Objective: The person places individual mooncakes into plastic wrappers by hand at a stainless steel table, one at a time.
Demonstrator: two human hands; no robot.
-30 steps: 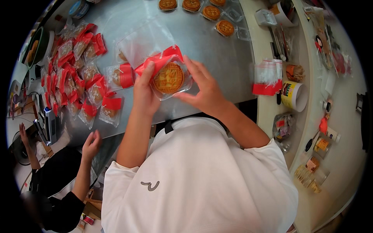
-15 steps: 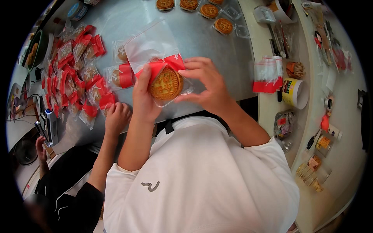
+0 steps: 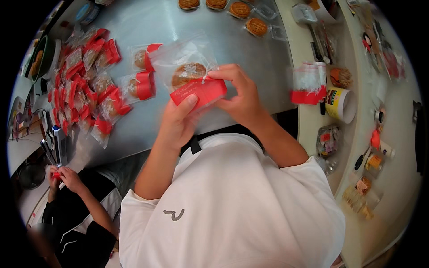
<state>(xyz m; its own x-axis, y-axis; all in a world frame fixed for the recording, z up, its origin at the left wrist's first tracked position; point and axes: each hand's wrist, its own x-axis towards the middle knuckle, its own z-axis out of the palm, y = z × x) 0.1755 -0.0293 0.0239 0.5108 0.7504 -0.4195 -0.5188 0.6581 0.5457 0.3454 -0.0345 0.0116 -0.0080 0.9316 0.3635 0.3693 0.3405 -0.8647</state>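
A round golden-brown mooncake (image 3: 189, 73) sits inside a clear plastic bag (image 3: 203, 93) with a red printed band at its lower end. My left hand (image 3: 178, 123) pinches the near-left part of the red band, thumb on top. With thumb and fingertips, my right hand (image 3: 241, 96) grips the bag's right edge. The bag is held above the metal table, its clear upper end pointing away from me. Just to its left lie two bagged mooncakes (image 3: 144, 85), side by side on the table.
A heap of red-and-clear bagged mooncakes (image 3: 80, 96) covers the table's left. Several unbagged mooncakes (image 3: 256, 27) in clear trays stand at the far side. Flat red-and-clear bags (image 3: 308, 87) lie on the right shelf. At lower left, a co-worker's hands (image 3: 67, 176) hold something red.
The mooncake in its clear tray has passed from the bag's red mouth fully inside. My left hand has shifted onto the red band. The co-worker's hand has left the heap, moving down-left.
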